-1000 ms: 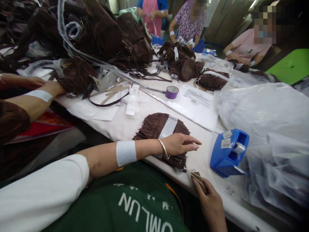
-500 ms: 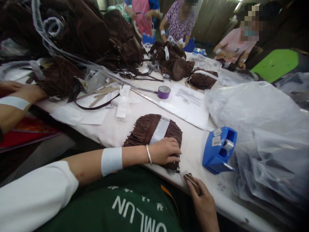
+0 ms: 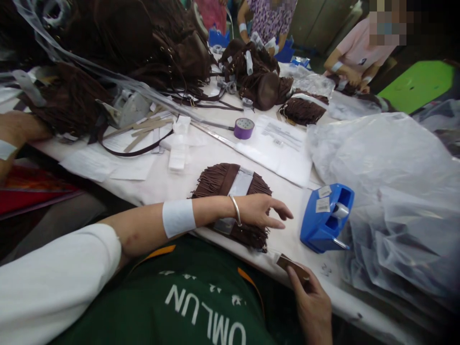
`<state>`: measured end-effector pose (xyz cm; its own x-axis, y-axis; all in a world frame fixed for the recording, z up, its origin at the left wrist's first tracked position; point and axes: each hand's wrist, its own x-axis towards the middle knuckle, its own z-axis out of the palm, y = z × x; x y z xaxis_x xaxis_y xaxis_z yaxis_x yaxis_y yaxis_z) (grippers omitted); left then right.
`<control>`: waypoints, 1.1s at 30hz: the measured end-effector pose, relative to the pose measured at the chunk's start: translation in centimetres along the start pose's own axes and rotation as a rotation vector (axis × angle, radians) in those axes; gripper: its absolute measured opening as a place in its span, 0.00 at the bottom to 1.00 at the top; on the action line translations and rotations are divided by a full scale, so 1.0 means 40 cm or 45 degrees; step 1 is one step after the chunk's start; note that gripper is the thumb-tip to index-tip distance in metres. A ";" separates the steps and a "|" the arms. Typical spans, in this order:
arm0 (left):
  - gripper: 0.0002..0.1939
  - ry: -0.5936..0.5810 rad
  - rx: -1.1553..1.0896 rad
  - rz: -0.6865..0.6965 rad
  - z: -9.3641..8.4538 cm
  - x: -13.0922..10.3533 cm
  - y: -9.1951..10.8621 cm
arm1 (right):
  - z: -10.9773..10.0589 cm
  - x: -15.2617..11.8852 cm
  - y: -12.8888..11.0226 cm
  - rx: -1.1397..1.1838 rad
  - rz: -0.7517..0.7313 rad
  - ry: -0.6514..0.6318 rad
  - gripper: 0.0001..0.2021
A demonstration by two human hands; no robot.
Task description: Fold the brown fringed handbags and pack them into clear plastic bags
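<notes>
A dark brown fringed bag [image 3: 215, 179] with a pale paper band around it lies on the table in front of me. My left hand [image 3: 264, 211] reaches across the bag, its fingers apart and pointing toward the blue tape dispenser [image 3: 312, 225]. Nothing is in that hand. Down at the table's edge, my right hand [image 3: 311, 297] pinches a small brown hang tag [image 3: 293, 266]. A thin string seems to run from the tag toward the bag's lower corner.
Clear plastic bags [image 3: 388, 153] are heaped on the right. A purple tape roll [image 3: 244, 128] and a white printed sheet [image 3: 276, 143] lie beyond the bag. Brown bags [image 3: 143, 48] pile up at the far left. A co-worker's hand [image 3: 21, 127] is at left; other people work opposite.
My left hand has lifted off the bag and moved right, its fingers stretching out. The right hand keeps the tag, which has turned slightly. The camera view has shifted a little.
</notes>
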<state>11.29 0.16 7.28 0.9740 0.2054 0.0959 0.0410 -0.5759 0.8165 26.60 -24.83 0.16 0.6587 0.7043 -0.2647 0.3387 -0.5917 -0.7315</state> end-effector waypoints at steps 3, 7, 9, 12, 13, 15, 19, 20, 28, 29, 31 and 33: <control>0.14 -0.008 0.420 -0.031 -0.040 -0.032 -0.028 | 0.013 0.003 0.009 0.017 0.003 -0.036 0.24; 0.05 -0.076 0.937 -0.015 0.024 -0.033 -0.051 | 0.021 0.019 0.011 -0.005 0.021 -0.057 0.25; 0.05 -0.061 0.913 -0.032 0.063 0.008 -0.043 | 0.022 0.025 0.009 -0.023 0.038 -0.044 0.25; 0.09 -0.133 0.637 -0.113 0.060 0.071 -0.016 | 0.019 0.025 0.007 -0.010 0.013 -0.048 0.25; 0.13 -0.182 0.548 -0.103 0.043 0.080 -0.009 | 0.018 0.024 0.008 0.001 0.002 -0.056 0.25; 0.21 -0.271 0.451 -0.022 0.001 0.072 -0.004 | 0.017 0.020 0.011 0.012 -0.010 -0.058 0.25; 0.22 -0.345 0.619 0.009 -0.033 0.006 -0.026 | 0.018 0.021 0.014 0.014 -0.012 -0.073 0.25; 0.19 -0.332 0.703 -0.011 -0.022 -0.004 -0.033 | 0.019 0.022 0.014 0.006 -0.007 -0.077 0.25; 0.15 0.005 0.585 0.074 -0.021 -0.039 -0.018 | 0.010 0.026 0.031 -0.112 0.062 -0.024 0.30; 0.15 0.082 0.585 0.107 -0.038 -0.080 -0.013 | 0.008 0.024 0.035 -0.123 0.046 -0.029 0.30; 0.13 0.216 0.669 0.085 -0.054 -0.183 -0.008 | 0.007 0.023 0.042 -0.136 -0.028 -0.049 0.31; 0.16 0.223 0.756 0.021 -0.038 -0.284 -0.010 | 0.009 0.025 0.043 -0.136 -0.088 -0.031 0.31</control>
<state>-0.12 -0.76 6.72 0.9265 0.2905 0.2393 0.1922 -0.9118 0.3628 27.62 -25.01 -1.60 0.6150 0.7535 -0.2324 0.4533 -0.5790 -0.6777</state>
